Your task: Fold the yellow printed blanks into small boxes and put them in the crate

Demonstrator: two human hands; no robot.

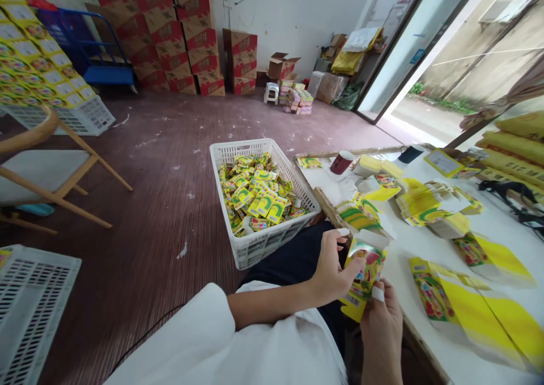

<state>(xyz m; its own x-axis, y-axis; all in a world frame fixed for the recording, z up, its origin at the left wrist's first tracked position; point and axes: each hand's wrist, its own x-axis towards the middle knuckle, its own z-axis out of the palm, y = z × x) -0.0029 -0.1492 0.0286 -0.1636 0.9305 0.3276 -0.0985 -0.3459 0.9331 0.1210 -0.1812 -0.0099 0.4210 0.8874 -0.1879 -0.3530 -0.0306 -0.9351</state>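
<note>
Between my two hands is a small yellow printed carton (pixel 369 266), tilted over my lap beside the table. Its pale top flap stands up, and a yellow flap hangs out at the bottom. My left hand (pixel 334 269) grips it from the left, the thumb across the printed front. My right hand (pixel 385 308) pinches its lower right edge, with white tape round a fingertip. A white plastic crate (pixel 242 249) left of the hands holds many small yellow packets (pixel 266 201). Flattened yellow cartons (pixel 361 212) lie on the table just beyond my hands.
The white table (pixel 408 283) carries more cartons (pixel 459 300), a dark red mug (pixel 341 162) and a dark cup (pixel 410 153). A wooden chair (pixel 63 164) and another crate (pixel 38 305) stand left. Red-brown boxes (pixel 165 39) line the wall; yellow sacks (pixel 514 147) are stacked right.
</note>
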